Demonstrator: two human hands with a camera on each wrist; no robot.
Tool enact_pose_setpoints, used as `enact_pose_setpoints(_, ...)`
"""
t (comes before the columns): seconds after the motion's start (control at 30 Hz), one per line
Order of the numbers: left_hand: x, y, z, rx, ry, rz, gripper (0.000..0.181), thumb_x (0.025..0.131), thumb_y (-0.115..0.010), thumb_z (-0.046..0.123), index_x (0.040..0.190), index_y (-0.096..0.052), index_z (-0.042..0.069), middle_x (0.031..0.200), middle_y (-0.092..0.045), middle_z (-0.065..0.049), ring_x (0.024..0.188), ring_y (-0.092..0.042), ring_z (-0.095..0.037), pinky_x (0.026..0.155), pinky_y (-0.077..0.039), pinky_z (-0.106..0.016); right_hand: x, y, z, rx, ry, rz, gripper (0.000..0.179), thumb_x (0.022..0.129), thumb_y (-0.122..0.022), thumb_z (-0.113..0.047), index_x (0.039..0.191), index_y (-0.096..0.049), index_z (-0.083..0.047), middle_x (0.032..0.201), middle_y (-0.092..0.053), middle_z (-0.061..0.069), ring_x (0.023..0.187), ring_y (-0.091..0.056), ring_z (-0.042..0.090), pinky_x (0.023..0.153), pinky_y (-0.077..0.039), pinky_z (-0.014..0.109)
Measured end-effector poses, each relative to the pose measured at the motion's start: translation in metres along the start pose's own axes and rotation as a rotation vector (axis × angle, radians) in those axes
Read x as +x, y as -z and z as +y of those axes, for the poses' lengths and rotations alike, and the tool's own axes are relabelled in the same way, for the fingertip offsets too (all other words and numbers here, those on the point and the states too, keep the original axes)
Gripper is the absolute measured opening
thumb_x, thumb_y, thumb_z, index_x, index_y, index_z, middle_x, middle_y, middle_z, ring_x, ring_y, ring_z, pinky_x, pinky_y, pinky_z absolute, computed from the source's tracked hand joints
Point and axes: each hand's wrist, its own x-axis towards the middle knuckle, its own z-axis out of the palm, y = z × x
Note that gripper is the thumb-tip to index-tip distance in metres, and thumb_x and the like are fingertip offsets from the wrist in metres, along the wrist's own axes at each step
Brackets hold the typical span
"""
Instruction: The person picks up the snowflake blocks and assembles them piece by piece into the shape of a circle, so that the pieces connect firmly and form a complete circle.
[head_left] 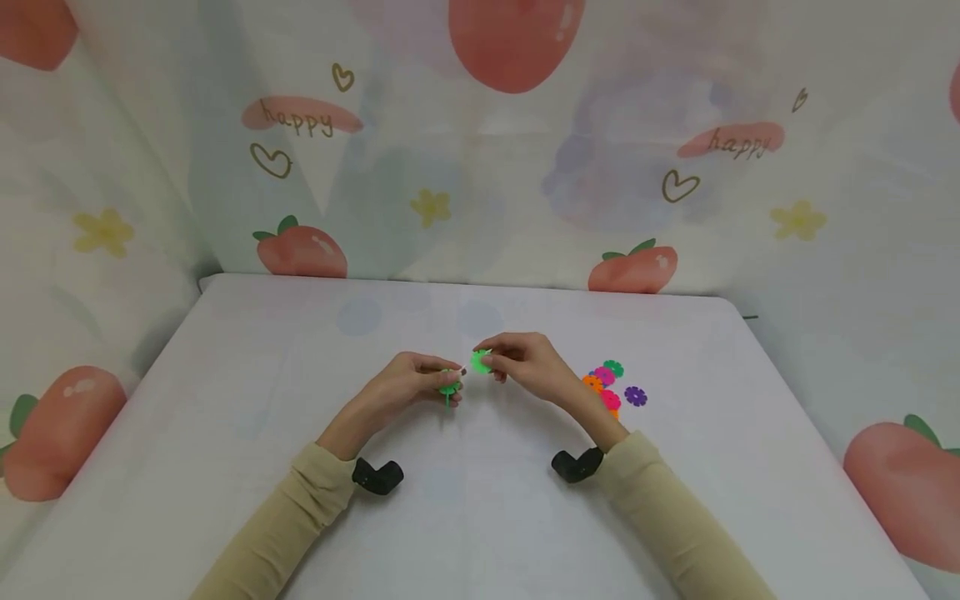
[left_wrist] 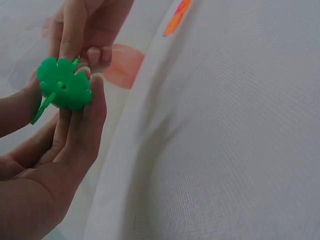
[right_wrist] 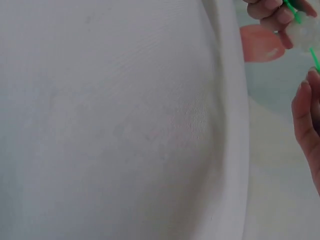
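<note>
Left hand (head_left: 412, 381) pinches a green notched flower disc (left_wrist: 64, 86) with a green edge-on piece (left_wrist: 44, 107); right hand (head_left: 528, 364) pinches a light green disc (head_left: 481, 362) just right of it, above the surface (head_left: 465, 508). Pale disc (right_wrist: 304, 36) sits between; contact unclear. Best to hold rims lightly, notches uncovered and squared up. Farther right: loose coloured discs (head_left: 611, 401), purple disc (head_left: 636, 396) beside them.

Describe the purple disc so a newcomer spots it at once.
On the white table, right of the right hand, sits a pile of colourful discs. Just right of it lies the purple disc, the only one on the table outside that pile.
</note>
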Motion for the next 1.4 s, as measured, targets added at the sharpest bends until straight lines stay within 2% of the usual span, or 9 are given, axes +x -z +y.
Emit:
enact_pose_setpoints(0.3, -0.002, -0.001, 0.000, 0.032, -0.008, 0.017, 0.037, 0.100, -0.068, 0.013, 0.129, -0.065, -0.010, 0.086, -0.074, -0.008, 0.079, -0.073, -0.019, 0.086, -0.060, -0.034, 0.006, -0.005, -0.004, 0.008, 0.022, -0.041, 0.022, 0.099, -0.068, -0.007, 0.119, -0.075, -0.001, 0.089, -0.073, 0.015, 0.070, -0.064, 0.020, 0.071, -0.058, 0.042)
enact_pose_setpoints(0.47, -0.003, -0.002, -0.001, 0.071, -0.022, 0.033, 0.035, 0.099, -0.069, 0.012, 0.128, -0.066, -0.008, 0.086, -0.075, -0.009, 0.077, -0.073, -0.019, 0.085, -0.060, -0.033, 0.011, -0.007, -0.007, -0.003, 0.051, -0.089, 0.022, 0.099, -0.068, -0.007, 0.118, -0.075, 0.000, 0.090, -0.073, 0.012, 0.072, -0.062, 0.027, 0.067, -0.055, 0.038)
enact_pose_setpoints(0.6, -0.003, -0.004, 0.003, 0.105, -0.035, 0.030, 0.039, 0.100, -0.068, 0.015, 0.131, -0.063, -0.008, 0.096, -0.077, -0.016, 0.082, -0.075, -0.020, 0.089, -0.060, -0.035, 0.013, -0.008, -0.009, 0.033, -0.002, -0.038, 0.021, 0.097, -0.071, -0.010, 0.116, -0.076, -0.003, 0.087, -0.073, 0.017, 0.071, -0.063, 0.035, 0.069, -0.056, 0.043)
enact_pose_setpoints(0.7, -0.003, -0.004, 0.005, 0.162, -0.018, 0.020, 0.043, 0.099, -0.069, 0.020, 0.133, -0.062, -0.005, 0.105, -0.077, -0.014, 0.086, -0.075, -0.018, 0.094, -0.057, -0.036, 0.013, -0.008, -0.010, 0.073, -0.052, 0.018, 0.017, 0.094, -0.076, -0.013, 0.108, -0.075, -0.003, 0.085, -0.074, 0.019, 0.069, -0.066, 0.037, 0.070, -0.058, 0.050)
enact_pose_setpoints(0.83, -0.002, -0.004, 0.005, 0.208, 0.019, -0.002, 0.044, 0.094, -0.074, 0.025, 0.132, -0.065, 0.003, 0.106, -0.078, -0.009, 0.088, -0.072, -0.015, 0.093, -0.055, -0.033, 0.013, -0.010, -0.009, 0.101, -0.063, -0.002, 0.014, 0.093, -0.078, -0.012, 0.100, -0.073, -0.001, 0.086, -0.075, 0.017, 0.070, -0.071, 0.033, 0.073, -0.062, 0.050)
enact_pose_setpoints(0.93, -0.002, -0.003, 0.002, 0.176, 0.026, -0.013, 0.041, 0.095, -0.073, 0.027, 0.130, -0.066, 0.006, 0.105, -0.077, -0.008, 0.087, -0.071, -0.018, 0.089, -0.056, -0.033, 0.012, -0.011, -0.007, 0.115, -0.062, -0.047, 0.013, 0.093, -0.075, -0.007, 0.105, -0.075, 0.000, 0.093, -0.076, 0.016, 0.075, -0.073, 0.031, 0.078, -0.063, 0.048)
enact_pose_setpoints(1.1, -0.001, -0.003, -0.003, 0.131, 0.025, -0.010, 0.033, 0.100, -0.068, 0.026, 0.124, -0.070, 0.004, 0.110, -0.075, -0.008, 0.094, -0.070, -0.018, 0.085, -0.057, -0.032, 0.010, -0.011, -0.006, 0.106, -0.054, -0.109, 0.018, 0.096, -0.071, -0.003, 0.113, -0.075, 0.000, 0.102, -0.075, 0.016, 0.081, -0.076, 0.030, 0.083, -0.063, 0.046)
enact_pose_setpoints(1.27, -0.001, -0.002, -0.006, 0.133, 0.016, 0.012, 0.029, 0.100, -0.065, 0.022, 0.118, -0.071, 0.001, 0.110, -0.077, -0.010, 0.093, -0.070, -0.018, 0.083, -0.058, -0.032, 0.005, -0.005, -0.003, 0.036, -0.044, -0.097, 0.024, 0.098, -0.070, -0.010, 0.119, -0.073, -0.001, 0.105, -0.074, 0.017, 0.082, -0.076, 0.027, 0.084, -0.062, 0.048)
enact_pose_setpoints(1.4, -0.001, 0.000, -0.008, 0.130, 0.015, 0.015, 0.027, 0.101, -0.065, 0.023, 0.114, -0.071, 0.000, 0.107, -0.077, -0.012, 0.088, -0.070, -0.019, 0.081, -0.058, -0.031, -0.003, 0.008, 0.001, -0.013, -0.069, -0.070, 0.026, 0.099, -0.069, -0.016, 0.121, -0.072, -0.002, 0.107, -0.075, 0.019, 0.084, -0.074, 0.031, 0.085, -0.061, 0.051)
